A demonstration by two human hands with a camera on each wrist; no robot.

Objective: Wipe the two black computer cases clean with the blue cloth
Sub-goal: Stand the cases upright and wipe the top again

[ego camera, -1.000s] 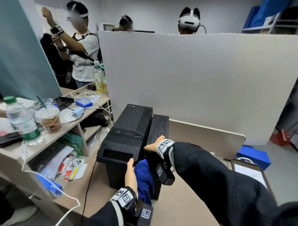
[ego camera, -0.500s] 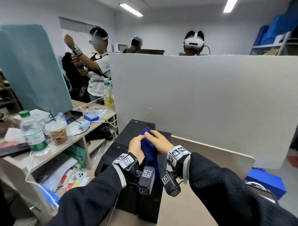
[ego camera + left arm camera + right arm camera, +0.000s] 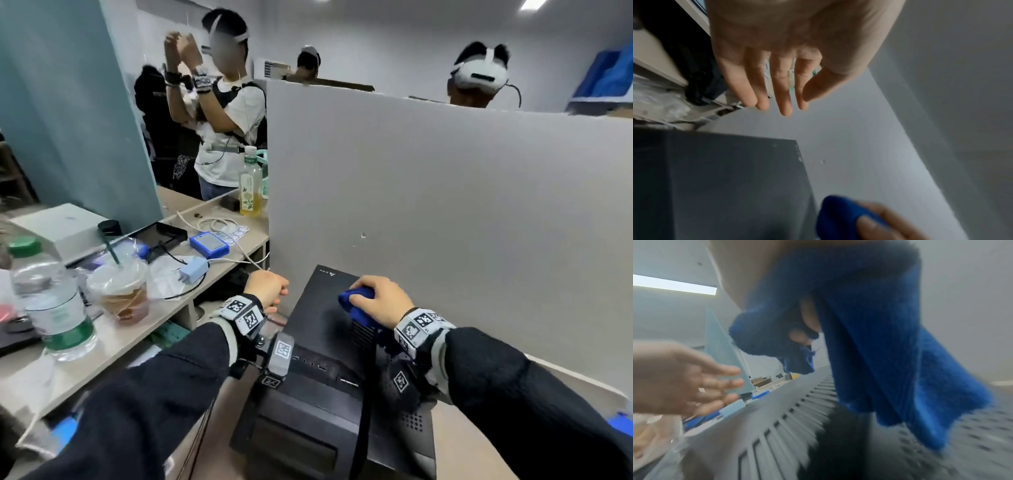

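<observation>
Blue cloth [image 3: 358, 303]: bunched in curled right hand [image 3: 380, 301] fingers atop the left case [image 3: 322, 329]; left hand [image 3: 267, 287] beside it, fingers loosely spread, empty; wiping apparently just starting, right case [image 3: 407, 411] pending.

The right hand [image 3: 809, 316] grips the blue cloth [image 3: 869, 340], bunched around its curled fingers, with a loose fold hanging down over the black computer case [image 3: 777, 426] below. That case shows a row of long vent slots; to the right lies a perforated black surface [image 3: 982, 431]. The left hand [image 3: 680, 382] hovers blurred at the left, fingers extended, holding nothing.
</observation>
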